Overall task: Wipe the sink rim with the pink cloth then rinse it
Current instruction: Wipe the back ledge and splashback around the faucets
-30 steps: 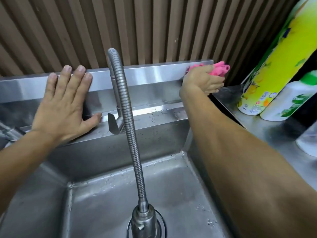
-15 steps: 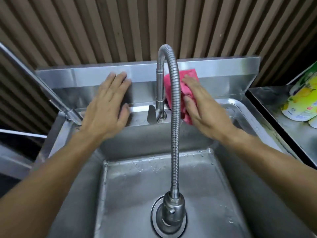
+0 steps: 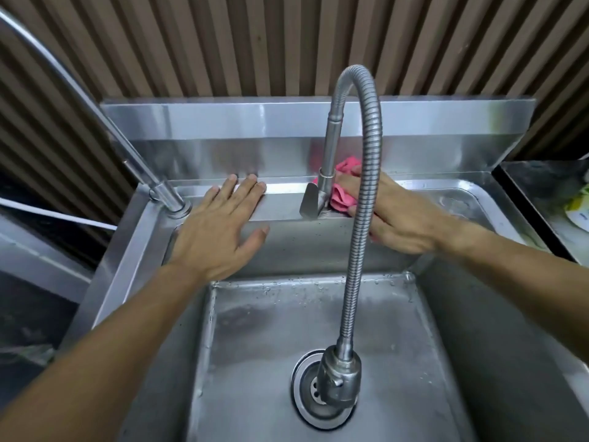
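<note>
We press the pink cloth (image 3: 342, 193) onto the sink rim (image 3: 280, 199) at its back edge, right hand (image 3: 398, 218) flat, fingers together. Our left hand (image 3: 220, 228) braces there, fingers spread. Wiping looks underway; no water runs, so rinsing remains.

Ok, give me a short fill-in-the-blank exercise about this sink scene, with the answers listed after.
1. The pink cloth is pressed under the ____ hand.
2. The left hand lies flat on the sink's back ____, holding nothing.
3. The flexible faucet arches over the basin, its nozzle hanging above the ____.
4. The cloth sits at the foot of the faucet's upright ____.

Answers: right; rim; drain; pipe
</note>
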Demonstrator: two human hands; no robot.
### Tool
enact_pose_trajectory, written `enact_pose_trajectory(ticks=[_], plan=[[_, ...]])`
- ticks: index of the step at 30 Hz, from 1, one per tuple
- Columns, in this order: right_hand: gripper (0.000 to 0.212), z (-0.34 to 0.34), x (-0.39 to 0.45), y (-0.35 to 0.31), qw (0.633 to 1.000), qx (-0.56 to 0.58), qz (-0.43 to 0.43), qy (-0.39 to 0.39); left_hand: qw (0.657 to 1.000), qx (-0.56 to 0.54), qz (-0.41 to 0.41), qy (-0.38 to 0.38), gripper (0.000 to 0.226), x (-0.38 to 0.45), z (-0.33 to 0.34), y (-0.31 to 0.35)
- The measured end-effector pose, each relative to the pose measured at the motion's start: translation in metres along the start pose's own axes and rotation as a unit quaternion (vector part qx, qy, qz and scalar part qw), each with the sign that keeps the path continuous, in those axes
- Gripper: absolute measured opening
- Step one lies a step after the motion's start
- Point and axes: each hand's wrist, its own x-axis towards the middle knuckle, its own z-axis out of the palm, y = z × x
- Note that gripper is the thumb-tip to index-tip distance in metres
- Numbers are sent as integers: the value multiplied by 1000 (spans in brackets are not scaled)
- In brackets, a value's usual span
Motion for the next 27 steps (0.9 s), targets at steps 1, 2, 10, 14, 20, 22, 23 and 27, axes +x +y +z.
enact_pose_trajectory(ticks=[1,2,10,14,20,22,23,27], plan=[[21,1,10,-7,999,31,-8,23,1000,-3,-1,3,74,0,0,0],[17,0,16,-10,998,54,-7,40,1000,-3,0,4,75,0,0,-1],[52,9,-23,22,991,-99,85,34,1000,17,4,-19,79,-1,2,-4],[50,32,-7,-25,959,-112,216,146,1000,23,-6,-20,81,-1,1,-1],[54,32,9,-52,964,-117,201,125,1000,1,-13,-10,81,-2,-1,3],[55,27,-10,-32,955,-142,221,136,1000,-4,-14,-8,82,-3,-2,2],[54,26,-19,-23,946,-145,245,155,1000,-7,-15,-8,82,-4,-3,2],[56,28,-24,-6,900,-124,369,198,1000,-7,-21,-11,83,-4,-4,4]])
